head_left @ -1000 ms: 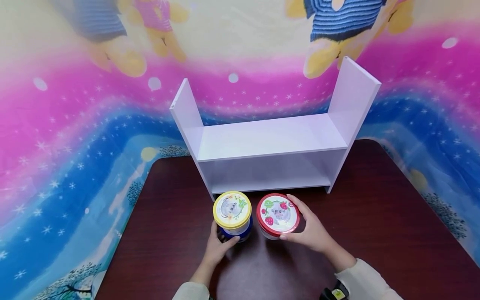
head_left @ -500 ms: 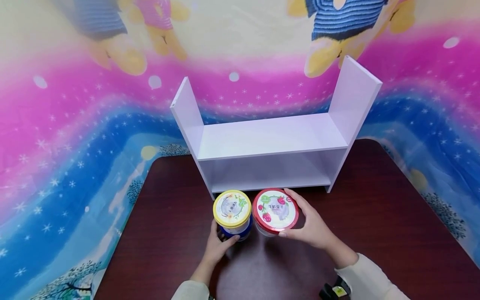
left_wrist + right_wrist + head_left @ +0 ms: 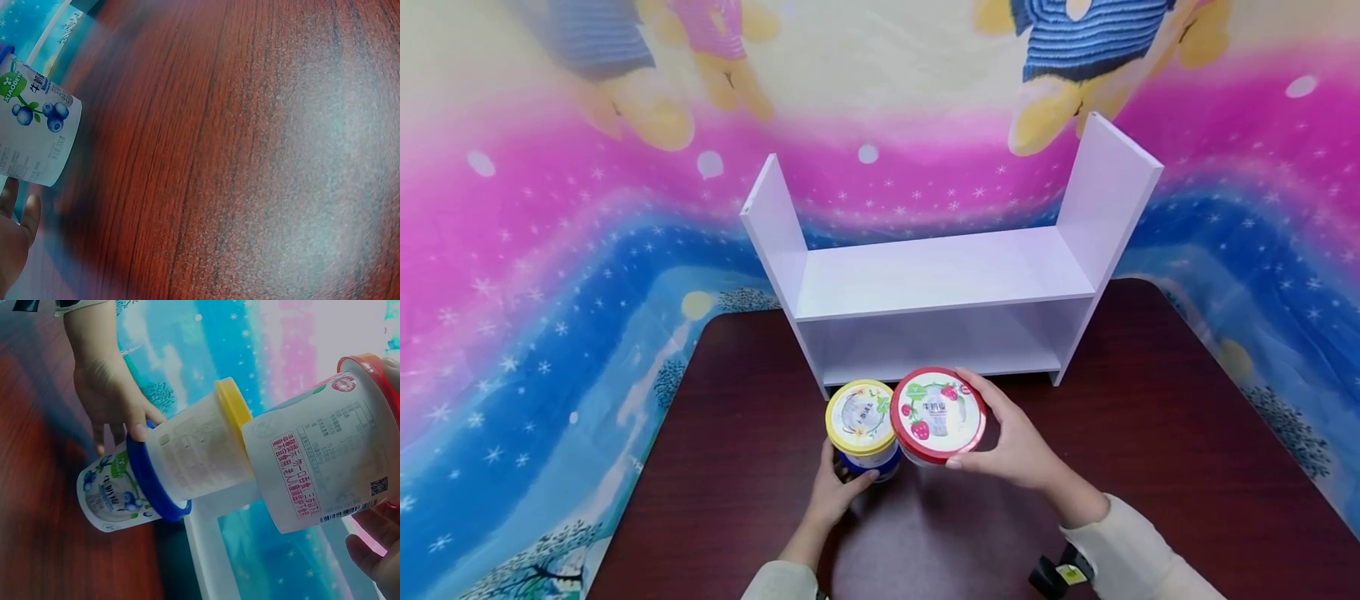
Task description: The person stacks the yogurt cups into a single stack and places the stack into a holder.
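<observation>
A white tub with a yellow lid [image 3: 859, 417] stands on top of a blueberry-print tub with a blue lid [image 3: 115, 490], which rests on the table. My left hand [image 3: 832, 496] grips the lower tub around its blue lid; in the left wrist view that tub's printed side shows at the left edge. A third tub, with a red strawberry-print lid [image 3: 937, 415], is held by its lid rim in my right hand [image 3: 1018, 446]. In the right wrist view its base is right beside the yellow lid's edge, raised above the blue-lidded tub.
Behind the tubs stands a white two-tier shelf [image 3: 946, 273] with tall side panels. It sits on a dark red-brown wooden table [image 3: 1157, 433]. A colourful printed backdrop [image 3: 587, 233] hangs around the table's back and sides.
My right hand has brought the red-lidded tub left and upward, from beside the stack to overlapping the yellow lid's edge. My left hand and the stacked tubs stay nearly still.
</observation>
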A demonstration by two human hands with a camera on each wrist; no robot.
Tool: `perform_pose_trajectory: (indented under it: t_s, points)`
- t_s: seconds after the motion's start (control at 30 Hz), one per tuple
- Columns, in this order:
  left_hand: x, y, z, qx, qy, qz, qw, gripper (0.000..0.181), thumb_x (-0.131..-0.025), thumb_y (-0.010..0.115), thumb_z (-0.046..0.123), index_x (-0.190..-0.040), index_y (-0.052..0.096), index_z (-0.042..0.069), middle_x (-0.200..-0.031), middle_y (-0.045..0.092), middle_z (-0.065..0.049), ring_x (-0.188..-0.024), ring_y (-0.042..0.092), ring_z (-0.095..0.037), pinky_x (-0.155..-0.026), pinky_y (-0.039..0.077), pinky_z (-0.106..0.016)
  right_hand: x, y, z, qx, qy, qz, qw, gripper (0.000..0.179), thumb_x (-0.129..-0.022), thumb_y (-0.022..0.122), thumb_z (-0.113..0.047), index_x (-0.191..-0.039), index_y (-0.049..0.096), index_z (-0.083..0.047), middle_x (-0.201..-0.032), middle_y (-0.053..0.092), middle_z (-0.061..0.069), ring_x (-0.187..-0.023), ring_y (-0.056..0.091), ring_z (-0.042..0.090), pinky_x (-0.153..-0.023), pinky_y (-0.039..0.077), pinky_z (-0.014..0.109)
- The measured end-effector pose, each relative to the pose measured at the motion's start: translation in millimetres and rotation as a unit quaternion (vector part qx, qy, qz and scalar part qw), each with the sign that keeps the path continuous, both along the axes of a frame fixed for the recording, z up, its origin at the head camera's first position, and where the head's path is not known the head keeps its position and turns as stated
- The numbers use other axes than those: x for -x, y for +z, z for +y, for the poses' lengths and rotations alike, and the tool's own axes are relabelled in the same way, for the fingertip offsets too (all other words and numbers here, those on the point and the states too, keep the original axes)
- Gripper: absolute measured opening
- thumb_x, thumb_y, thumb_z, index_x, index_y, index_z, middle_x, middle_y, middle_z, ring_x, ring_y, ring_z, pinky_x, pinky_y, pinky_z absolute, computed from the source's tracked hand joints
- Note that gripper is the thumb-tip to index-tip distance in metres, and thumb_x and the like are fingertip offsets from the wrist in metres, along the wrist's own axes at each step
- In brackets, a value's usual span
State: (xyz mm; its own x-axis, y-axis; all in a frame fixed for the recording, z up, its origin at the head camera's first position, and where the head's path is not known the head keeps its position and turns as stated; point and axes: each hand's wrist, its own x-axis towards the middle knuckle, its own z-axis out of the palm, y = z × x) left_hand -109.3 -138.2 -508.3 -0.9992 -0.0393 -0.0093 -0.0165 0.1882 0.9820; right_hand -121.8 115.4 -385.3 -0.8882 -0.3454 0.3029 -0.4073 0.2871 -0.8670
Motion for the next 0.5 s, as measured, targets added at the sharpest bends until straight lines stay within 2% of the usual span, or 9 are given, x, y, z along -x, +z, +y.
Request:
perform_pose_trajectory:
  t_s: [0.2,0.37,0.5]
  points:
    - [6.9,-24.9,-4.1,0.01,-0.001,0.001,0.9999,0.088,-0.068,0.074,0.019,-0.135,0.018,0.013,-0.124,0.036,-0.022,-0.11,0.039,-0.036,-0.088,0.035,-0.046,0.7,11.0,-1,-0.013,0.006,0.007,0.9999,0.093,-0.056,0.081,-0.024,-0.134,0.03,-0.014,-0.131,0.034,0.003,-0.117,0.03,0.02,-0.088,0.035,0.047]
    - [6.1,-20.3,-3.9,0.007,-0.003,0.001,1.0,0.088,-0.068,0.074,0.016,-0.135,0.018,0.011,-0.123,0.037,-0.022,-0.109,0.039,-0.037,-0.087,0.035,-0.047,1.9,18.1,-2,-0.017,0.01,0.005,0.9998,0.093,-0.056,0.081,-0.025,-0.134,0.029,-0.022,-0.131,0.034,0.003,-0.117,0.03,0.021,-0.087,0.036,0.045]
    - [1.7,-5.0,-1.8,-0.002,-0.012,0.011,0.9999,0.086,-0.069,0.072,0.011,-0.134,0.017,0.008,-0.122,0.037,-0.023,-0.108,0.039,-0.039,-0.087,0.033,-0.05,5.8,21.0,-5,-0.012,0.018,0.001,0.9998,0.094,-0.056,0.081,-0.026,-0.134,0.028,-0.023,-0.129,0.035,0.002,-0.115,0.032,0.019,-0.087,0.035,0.044]
